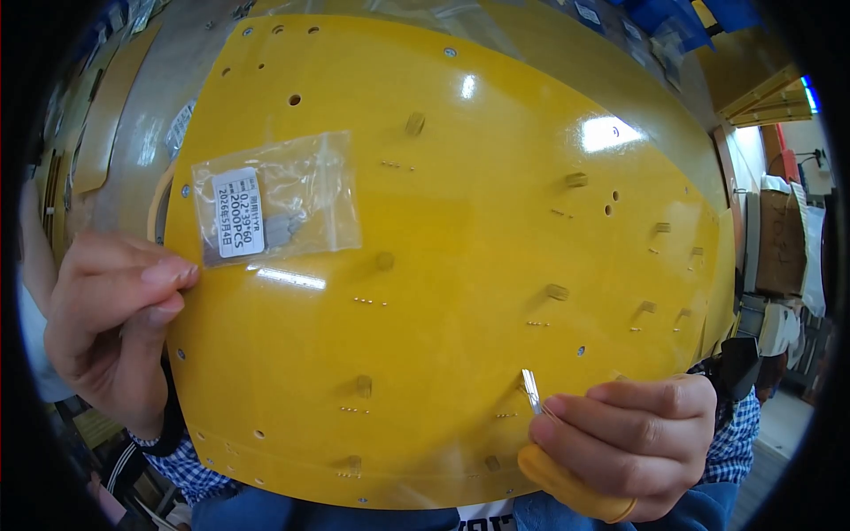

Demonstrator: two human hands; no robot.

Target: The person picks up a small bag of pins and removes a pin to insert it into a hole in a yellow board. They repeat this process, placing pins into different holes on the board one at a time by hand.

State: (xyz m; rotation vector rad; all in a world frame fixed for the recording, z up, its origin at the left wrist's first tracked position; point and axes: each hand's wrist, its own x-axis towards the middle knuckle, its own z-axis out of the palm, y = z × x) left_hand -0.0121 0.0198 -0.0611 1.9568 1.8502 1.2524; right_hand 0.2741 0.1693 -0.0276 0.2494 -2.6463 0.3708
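A large yellow board (460,230) lies before me, with small groups of thin metal pins (370,302) at several spots on it. My right hand (629,442) is at the lower right, closed on a small bundle of thin silvery pins (530,389) that sticks out past the thumb and fingertips. A yellow cover (575,489) sits on one of its digits. My left hand (119,319) is pinched at the board's left edge; anything between its fingertips is too small to make out. Just above it lies a clear zip bag (305,190) with a white label and grey pins inside.
Screws (451,52) and round holes (295,100) dot the board. Blue bins (677,26) stand at the far right. A cardboard box (784,239) is on the right. More plastic bags (181,128) lie beyond the board's left edge, and a person's arm (35,257) shows at far left.
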